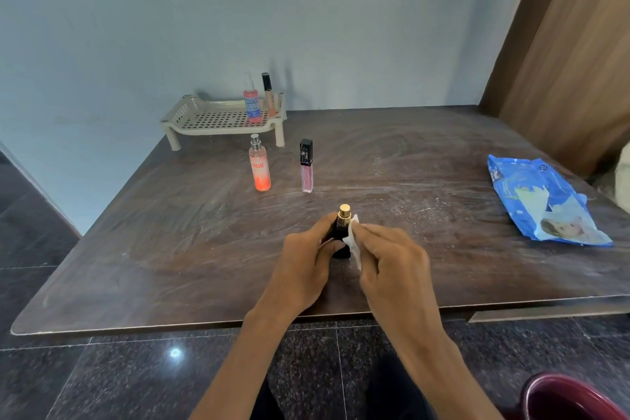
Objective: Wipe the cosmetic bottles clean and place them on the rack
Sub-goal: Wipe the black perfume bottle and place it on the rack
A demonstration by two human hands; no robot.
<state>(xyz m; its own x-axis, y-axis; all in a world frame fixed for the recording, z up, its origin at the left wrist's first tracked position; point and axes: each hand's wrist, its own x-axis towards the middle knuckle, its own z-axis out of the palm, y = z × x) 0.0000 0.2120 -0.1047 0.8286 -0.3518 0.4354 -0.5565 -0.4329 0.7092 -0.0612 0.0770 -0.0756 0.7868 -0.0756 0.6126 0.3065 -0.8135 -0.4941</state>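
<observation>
Though near the table (136, 266) front edge, black bottle (335, 242) in left grip (306, 262), wipe (353, 242) in right grip (395, 259), both closed

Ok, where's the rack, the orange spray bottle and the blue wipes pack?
rack (218, 119), head view, its holed shelf
orange spray bottle (261, 171), head view, middle of its body
blue wipes pack (542, 201), head view, its middle

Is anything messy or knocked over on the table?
Nothing is knocked over; every bottle stands upright. The dark table looks odd, though: whitish streaks and specks smear it. The blue wipes pack lies crumpled near the right edge.
</observation>
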